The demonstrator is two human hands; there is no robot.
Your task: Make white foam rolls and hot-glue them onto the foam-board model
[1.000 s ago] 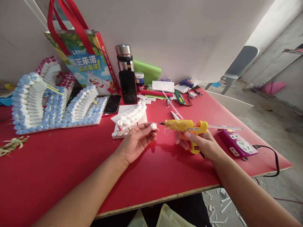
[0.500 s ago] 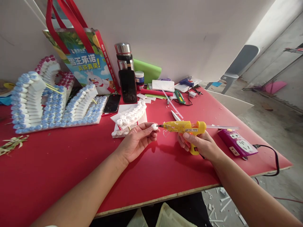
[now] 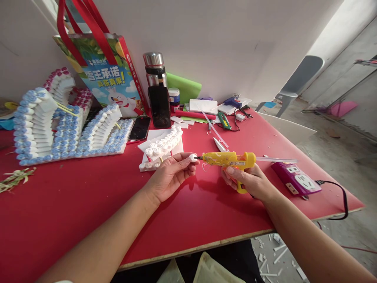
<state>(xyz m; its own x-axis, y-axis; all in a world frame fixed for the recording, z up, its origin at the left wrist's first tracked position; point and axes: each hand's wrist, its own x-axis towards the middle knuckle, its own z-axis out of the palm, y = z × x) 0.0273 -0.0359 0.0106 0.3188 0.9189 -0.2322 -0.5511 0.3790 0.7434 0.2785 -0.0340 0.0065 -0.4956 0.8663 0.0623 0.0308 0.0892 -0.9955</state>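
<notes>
My left hand (image 3: 171,177) pinches a small white foam roll (image 3: 192,158) between thumb and fingertips, above the red table (image 3: 88,204). My right hand (image 3: 250,181) grips a yellow hot glue gun (image 3: 229,160) by its handle, a clear glue stick jutting out of its back. The gun's nozzle tip touches the white roll. Just behind my left hand lies a white foam piece (image 3: 161,149) lined with similar white rolls.
A purple power strip (image 3: 296,179) with a black cable lies at the right edge. A blue-and-white foam model (image 3: 64,129), a printed bag (image 3: 103,74), a steel flask (image 3: 154,70), two phones, scissors and foam scraps sit toward the wall. Dry leaves lie at the far left.
My right hand moved the glue gun left until its nozzle reached the white roll in my left hand. The left hand stayed nearly still.
</notes>
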